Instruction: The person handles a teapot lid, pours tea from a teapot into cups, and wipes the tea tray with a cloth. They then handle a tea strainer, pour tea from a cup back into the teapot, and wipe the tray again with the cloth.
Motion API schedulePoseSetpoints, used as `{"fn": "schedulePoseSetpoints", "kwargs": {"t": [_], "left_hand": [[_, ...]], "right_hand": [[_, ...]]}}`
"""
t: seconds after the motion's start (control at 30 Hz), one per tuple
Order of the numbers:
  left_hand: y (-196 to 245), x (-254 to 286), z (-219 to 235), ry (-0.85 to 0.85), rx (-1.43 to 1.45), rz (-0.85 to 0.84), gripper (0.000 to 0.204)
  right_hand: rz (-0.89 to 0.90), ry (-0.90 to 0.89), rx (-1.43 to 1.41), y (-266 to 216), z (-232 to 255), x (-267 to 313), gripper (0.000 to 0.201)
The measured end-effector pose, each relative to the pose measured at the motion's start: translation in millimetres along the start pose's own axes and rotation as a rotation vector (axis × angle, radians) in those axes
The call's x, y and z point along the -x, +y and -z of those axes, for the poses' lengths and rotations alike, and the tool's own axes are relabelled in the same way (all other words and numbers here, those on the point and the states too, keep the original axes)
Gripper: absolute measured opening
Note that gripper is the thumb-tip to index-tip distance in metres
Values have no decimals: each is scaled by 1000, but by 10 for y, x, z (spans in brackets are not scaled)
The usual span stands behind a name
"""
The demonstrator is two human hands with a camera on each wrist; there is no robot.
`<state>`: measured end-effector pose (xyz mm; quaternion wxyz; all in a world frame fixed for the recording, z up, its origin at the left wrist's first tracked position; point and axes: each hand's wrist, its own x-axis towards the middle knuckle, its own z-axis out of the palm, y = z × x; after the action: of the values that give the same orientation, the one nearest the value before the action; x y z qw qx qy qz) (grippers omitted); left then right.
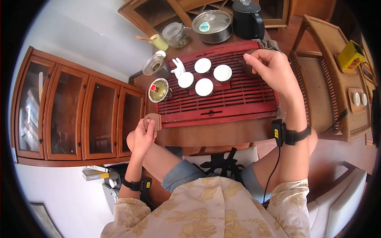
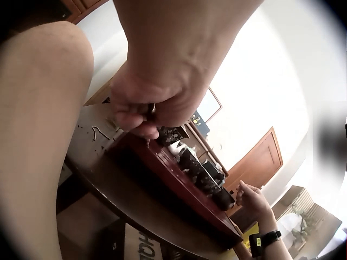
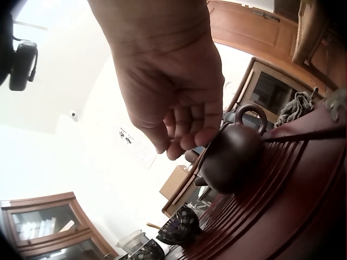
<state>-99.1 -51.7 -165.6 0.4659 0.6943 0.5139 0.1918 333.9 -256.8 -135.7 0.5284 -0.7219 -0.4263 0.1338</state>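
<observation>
My right hand (image 1: 274, 67) is raised over the right side of a red slatted tea tray (image 1: 246, 109). Its fingers are loosely curled with nothing visible in them. Close below sits a dark brown clay teapot (image 3: 233, 157), its looped handle upward in the right wrist view; in the head view the hand hides most of it. My left hand (image 1: 145, 137) is at the tray's front left corner, fingers bent over a small brown square piece (image 1: 157, 122); I cannot tell whether it grips this. Several dark patterned cups (image 3: 181, 225) with white insides (image 1: 204, 87) stand mid-tray.
A white figurine (image 1: 178, 68) and a lidded bowl with a red knob (image 1: 159, 91) stand left. Behind are glass jars (image 1: 176, 35), a lidded steel pot (image 1: 212, 27) and a black kettle (image 1: 248, 22). A wicker shelf (image 1: 317, 91) is right, a glass-doored cabinet (image 1: 81, 107) left.
</observation>
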Motion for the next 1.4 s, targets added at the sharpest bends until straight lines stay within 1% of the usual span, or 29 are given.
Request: {"fn": "schedulePoseSetpoints", "kwargs": {"t": [0.1, 0.2, 0.3, 0.4, 0.6, 0.9, 1.1, 1.2, 1.3, 1.4], "left_hand": [[7, 39, -73, 35, 102, 85, 18], [-53, 21, -71, 9, 126, 72, 18], [-93, 9, -132, 29, 122, 3, 17], [-44, 30, -130, -18, 142, 42, 17], [8, 61, -175, -26, 145, 45, 18], [33, 66, -231, -43, 197, 28, 19], [67, 77, -272, -37, 174, 15, 20], [-20, 29, -200, -64, 187, -9, 20], [303, 173, -115, 82, -597, -363, 19], [411, 157, 11, 112, -656, -189, 16]], "right_hand": [[-6, -7, 16, -39, -4, -6, 36], [4, -11, 19, -35, -16, -12, 36], [17, -4, 5, -11, -34, -16, 35], [13, 1, -16, 9, -32, -17, 35], [1, -19, 0, -15, -20, -25, 35], [11, -14, 3, -38, -24, -14, 35], [-11, -24, 16, -41, -32, -18, 35], [-17, -35, 27, -42, -28, -24, 36], [6, -27, 7, -12, -21, -15, 36], [-7, -16, -4, -39, -18, -3, 36]]}}
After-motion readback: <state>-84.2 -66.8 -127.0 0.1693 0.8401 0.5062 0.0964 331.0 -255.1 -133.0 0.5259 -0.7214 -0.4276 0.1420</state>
